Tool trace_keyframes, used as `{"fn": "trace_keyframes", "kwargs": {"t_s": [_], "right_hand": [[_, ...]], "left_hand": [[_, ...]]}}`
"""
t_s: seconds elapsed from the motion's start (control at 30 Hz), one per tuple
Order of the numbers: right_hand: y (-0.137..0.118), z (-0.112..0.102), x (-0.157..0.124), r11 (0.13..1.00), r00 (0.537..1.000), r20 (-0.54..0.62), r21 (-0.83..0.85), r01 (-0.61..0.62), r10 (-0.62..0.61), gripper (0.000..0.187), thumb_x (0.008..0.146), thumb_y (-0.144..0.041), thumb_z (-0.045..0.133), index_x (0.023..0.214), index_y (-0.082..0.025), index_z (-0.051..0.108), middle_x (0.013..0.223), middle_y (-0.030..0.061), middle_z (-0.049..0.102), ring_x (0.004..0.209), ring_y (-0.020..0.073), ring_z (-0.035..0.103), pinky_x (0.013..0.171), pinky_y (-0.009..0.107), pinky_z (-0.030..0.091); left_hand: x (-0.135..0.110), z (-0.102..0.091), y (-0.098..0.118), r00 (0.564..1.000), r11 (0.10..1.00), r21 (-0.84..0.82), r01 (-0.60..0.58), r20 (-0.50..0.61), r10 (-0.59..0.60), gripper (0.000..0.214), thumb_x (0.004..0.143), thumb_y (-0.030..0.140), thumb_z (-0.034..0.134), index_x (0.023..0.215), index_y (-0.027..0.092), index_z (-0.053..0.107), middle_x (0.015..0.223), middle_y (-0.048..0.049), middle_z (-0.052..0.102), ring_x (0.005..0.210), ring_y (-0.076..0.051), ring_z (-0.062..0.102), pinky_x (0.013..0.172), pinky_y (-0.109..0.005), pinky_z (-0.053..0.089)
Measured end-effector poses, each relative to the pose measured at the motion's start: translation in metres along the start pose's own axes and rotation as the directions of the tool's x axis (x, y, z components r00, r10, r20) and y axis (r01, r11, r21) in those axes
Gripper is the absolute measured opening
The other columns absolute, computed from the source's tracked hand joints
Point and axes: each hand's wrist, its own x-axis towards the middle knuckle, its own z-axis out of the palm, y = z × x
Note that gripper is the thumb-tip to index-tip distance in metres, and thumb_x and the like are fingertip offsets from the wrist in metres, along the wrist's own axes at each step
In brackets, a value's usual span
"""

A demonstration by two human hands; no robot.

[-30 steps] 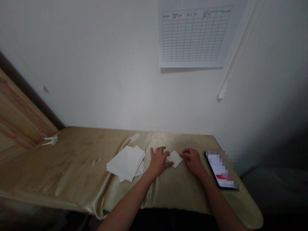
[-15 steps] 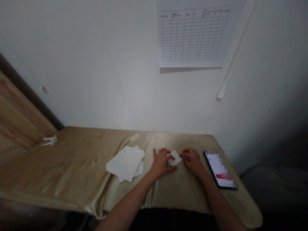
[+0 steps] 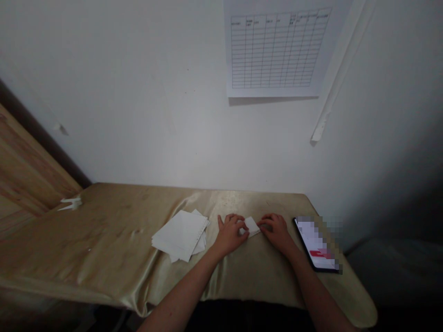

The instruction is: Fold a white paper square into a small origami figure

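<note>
A small folded piece of white paper lies on the gold cloth between my hands. My left hand pinches its left corner between thumb and fingers, with the little-finger side resting on the cloth. At the paper's right corner, my right hand has thumb and fingertips closed on the edge. A fold line shows along the paper's lower edge. Left of my left hand sits a loose stack of white paper sheets, some with perforated edges.
A phone with its screen lit lies right of my right hand. The gold cloth covers the table and has wrinkles. White scraps lie at the far left. A printed table sheet hangs on the wall.
The paper's lower edge is now folded up into a narrow strip. My left thumb has moved in from below the paper to press against its left corner; my right hand is almost still.
</note>
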Motion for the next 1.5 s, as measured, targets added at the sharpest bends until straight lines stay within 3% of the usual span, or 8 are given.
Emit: {"fn": "trace_keyframes", "kwargs": {"t_s": [0.47, 0.63, 0.9, 1.2, 1.5], "right_hand": [[0.002, -0.001, 0.001, 0.997, 0.999, -0.033, 0.062, 0.038, -0.036, 0.013, 0.081, -0.035, 0.067, 0.09, -0.033, 0.077, 0.11, 0.0033, 0.066, 0.112, 0.025, 0.054, 0.102, 0.043, 0.037], [0.003, 0.001, 0.001, 0.997, 0.999, -0.033, 0.064, 0.044, -0.042, 0.012, 0.083, -0.034, 0.066, 0.088, -0.031, 0.076, 0.11, 0.0032, 0.066, 0.111, 0.0243, 0.053, 0.102, 0.043, 0.036], [-0.003, 0.003, 0.001, 0.998, 0.998, -0.015, 0.026, 0.058, -0.058, 0.012, 0.087, -0.032, 0.061, 0.09, -0.028, 0.073, 0.112, 0.004, 0.064, 0.111, 0.0237, 0.052, 0.101, 0.042, 0.035], [-0.012, 0.011, 0.004, 0.997, 0.999, 0.006, -0.07, 0.04, -0.039, 0.015, 0.089, -0.031, 0.058, 0.099, -0.027, 0.069, 0.108, 0.0059, 0.061, 0.108, 0.0234, 0.049, 0.098, 0.039, 0.033], [-0.023, 0.013, 0.004, 0.982, 1.0, -0.015, -0.187, -0.005, 0.003, 0.016, 0.091, -0.037, 0.058, 0.101, -0.03, 0.068, 0.112, 0.005, 0.058, 0.109, 0.024, 0.048, 0.1, 0.042, 0.03]], "left_hand": [[0.001, -0.002, -0.003, 1.0, 1.0, 0.0, 0.004, 0.019, -0.004, 0.012, 0.088, 0.04, 0.065, 0.097, 0.033, 0.071, 0.131, 0.0018, 0.061, 0.131, -0.028, 0.04, 0.109, -0.077, 0.002], [0.002, -0.008, -0.013, 0.994, 0.999, -0.038, -0.008, 0.112, 0.012, 0.02, 0.082, 0.039, 0.072, 0.102, 0.04, 0.071, 0.137, 0.0042, 0.058, 0.135, -0.031, 0.036, 0.107, -0.078, 0.002], [0.002, -0.012, -0.014, 0.991, 0.998, -0.067, -0.013, 0.131, 0.022, 0.033, 0.075, 0.039, 0.078, 0.107, 0.044, 0.07, 0.136, 0.0043, 0.059, 0.133, -0.032, 0.038, 0.107, -0.078, 0.0], [0.001, -0.01, -0.008, 0.992, 0.997, -0.072, 0.004, 0.124, 0.005, 0.037, 0.068, 0.047, 0.083, 0.102, 0.038, 0.071, 0.131, 0.0014, 0.06, 0.13, -0.033, 0.038, 0.109, -0.075, -0.003], [0.0, -0.009, -0.006, 0.992, 0.997, -0.071, 0.008, 0.129, 0.002, 0.037, 0.067, 0.044, 0.083, 0.102, 0.039, 0.07, 0.13, 0.002, 0.058, 0.13, -0.033, 0.038, 0.109, -0.075, -0.003]]}}
